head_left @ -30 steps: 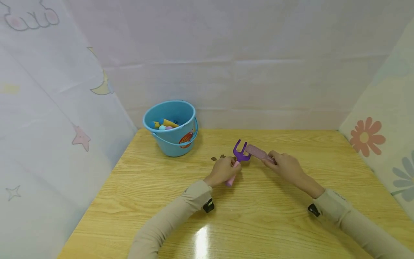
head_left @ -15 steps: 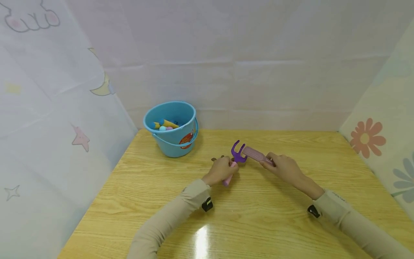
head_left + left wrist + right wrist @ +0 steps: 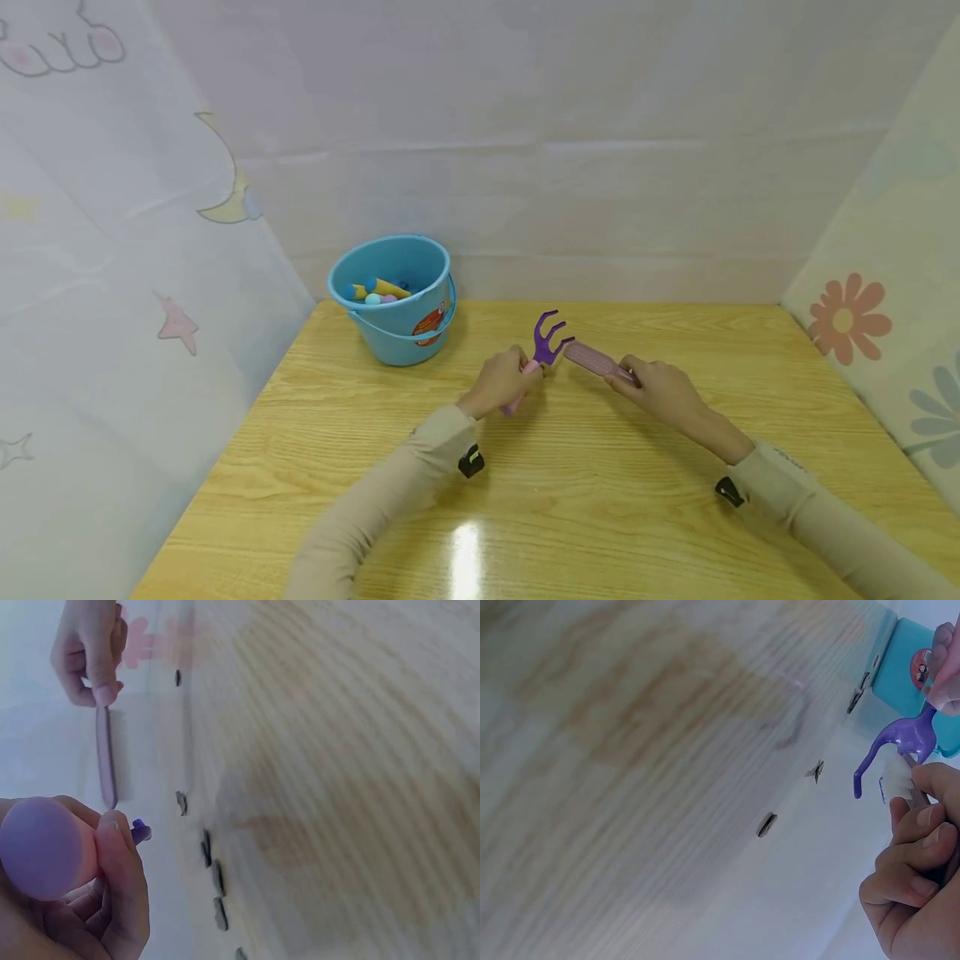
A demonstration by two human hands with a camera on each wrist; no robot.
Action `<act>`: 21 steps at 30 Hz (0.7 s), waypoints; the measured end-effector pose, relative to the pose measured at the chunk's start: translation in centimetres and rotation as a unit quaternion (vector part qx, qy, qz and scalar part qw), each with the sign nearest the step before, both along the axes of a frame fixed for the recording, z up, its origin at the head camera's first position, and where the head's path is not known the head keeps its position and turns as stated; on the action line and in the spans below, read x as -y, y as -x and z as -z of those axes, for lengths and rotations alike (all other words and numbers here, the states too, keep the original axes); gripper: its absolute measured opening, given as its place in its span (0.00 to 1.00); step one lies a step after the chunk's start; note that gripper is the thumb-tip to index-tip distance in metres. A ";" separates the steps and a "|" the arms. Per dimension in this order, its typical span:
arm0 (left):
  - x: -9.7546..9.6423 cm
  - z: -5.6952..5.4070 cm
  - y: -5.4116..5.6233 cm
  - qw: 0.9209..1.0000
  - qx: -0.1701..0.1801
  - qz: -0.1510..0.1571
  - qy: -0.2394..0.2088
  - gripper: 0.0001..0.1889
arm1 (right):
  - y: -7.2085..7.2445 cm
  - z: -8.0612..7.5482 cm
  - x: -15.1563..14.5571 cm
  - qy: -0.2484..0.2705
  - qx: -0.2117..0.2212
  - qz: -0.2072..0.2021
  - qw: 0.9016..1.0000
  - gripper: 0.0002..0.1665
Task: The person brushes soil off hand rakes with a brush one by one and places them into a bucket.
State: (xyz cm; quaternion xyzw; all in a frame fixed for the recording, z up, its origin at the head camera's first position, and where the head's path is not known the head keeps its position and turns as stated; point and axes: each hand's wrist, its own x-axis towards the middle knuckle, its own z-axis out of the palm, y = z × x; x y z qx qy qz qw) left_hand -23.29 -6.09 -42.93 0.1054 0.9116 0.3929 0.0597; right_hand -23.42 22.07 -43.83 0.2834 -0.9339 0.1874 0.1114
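My left hand (image 3: 501,379) grips the pink handle of a small purple garden hand fork (image 3: 546,346), held over the table with its tines pointing up and to the right. In my right hand (image 3: 663,392) is the handle of a dusty-pink brush (image 3: 591,358). White bristles (image 3: 897,778) show under its head in the right wrist view, close by the fork's tines. Whether bristles and tines touch, I cannot tell. Beneath the hands, several small dark flat pieces (image 3: 218,877) lie scattered on the tabletop; in the head view my left hand hides them.
A light blue bucket (image 3: 401,337) stands at the back left of the wooden table (image 3: 600,500), with yellow-and-blue items and small balls inside. Its handle hangs down in front. Patterned cloth walls (image 3: 615,208) enclose the back and sides.
My left hand has shifted left and slightly away, turning the fork so its tines now point more to the right. The dark pieces have gone out of sight in the head view. My right hand hardly moved.
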 end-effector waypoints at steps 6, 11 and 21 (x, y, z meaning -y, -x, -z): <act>1.4 -1.6 0.7 1.000 -0.015 0.004 0.015 0.15 | 0.2 0.2 -0.1 0.001 0.009 0.000 1.000 0.15; 2.4 -3.5 0.8 1.000 0.017 0.004 0.000 0.16 | 0.3 0.5 -0.2 -0.001 0.005 0.002 1.000 0.16; 4.6 -7.2 1.3 0.993 -0.073 -0.002 0.097 0.21 | 0.3 0.7 -0.4 0.007 -0.011 -0.008 1.000 0.16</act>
